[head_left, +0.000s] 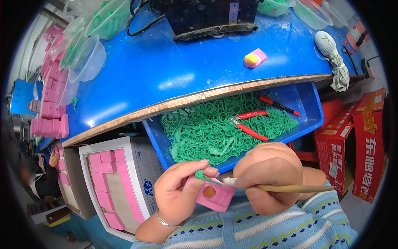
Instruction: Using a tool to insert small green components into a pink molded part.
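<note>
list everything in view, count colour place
table: one, blue, across top
unit: one, black, top centre
tubs: several, clear, top corners
small piece: one, pink-yellow, on table
wrapped bundle: one, pale, table's right
tray: one, blue, below table edge
green pieces: many, green, mostly in tray
pliers: one, red-handled, in tray
marker: one, red-black, in tray
pink blocks: many, pink, left side
open boxes: two, pale, lower left
carton: at least one, red, right
other person: one, dark clothes, far left
held block: one, pink, lower centre
green strip: one, green, against held block
tool: one, tan, lower centre
left hand: one, bare, holding held block
right hand: one, bare, gripping tool
</note>
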Action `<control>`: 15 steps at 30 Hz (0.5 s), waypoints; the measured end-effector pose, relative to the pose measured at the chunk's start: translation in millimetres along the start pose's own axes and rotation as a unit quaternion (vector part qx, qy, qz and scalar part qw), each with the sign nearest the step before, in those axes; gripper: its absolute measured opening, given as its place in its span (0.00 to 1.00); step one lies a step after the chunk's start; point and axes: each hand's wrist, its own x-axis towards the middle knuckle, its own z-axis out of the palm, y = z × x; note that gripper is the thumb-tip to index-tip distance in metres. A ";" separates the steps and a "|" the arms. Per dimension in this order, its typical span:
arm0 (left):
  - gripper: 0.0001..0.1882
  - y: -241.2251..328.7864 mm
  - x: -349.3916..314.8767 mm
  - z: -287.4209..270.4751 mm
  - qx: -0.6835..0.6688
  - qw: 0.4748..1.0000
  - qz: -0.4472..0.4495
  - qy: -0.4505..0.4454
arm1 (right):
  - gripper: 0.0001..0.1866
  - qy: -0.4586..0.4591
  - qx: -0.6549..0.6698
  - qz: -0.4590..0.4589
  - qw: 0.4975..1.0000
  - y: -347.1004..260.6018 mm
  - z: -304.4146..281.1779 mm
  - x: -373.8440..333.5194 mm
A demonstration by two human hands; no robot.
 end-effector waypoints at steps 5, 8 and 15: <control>0.15 -0.2 1.4 1.8 -0.235 0.966 -0.108 -0.009 | 0.11 -0.027 -0.052 -0.045 0.997 4.6 -2.1 -1.2; 0.17 4.5 3.4 0.2 -0.297 0.940 -0.166 -0.024 | 0.13 -0.040 -0.080 -0.066 0.994 4.5 -0.2 -1.8; 0.16 10.7 6.1 3.3 -0.255 0.947 -0.193 -0.018 | 0.17 -0.029 -0.132 -0.115 0.984 9.4 3.3 -2.7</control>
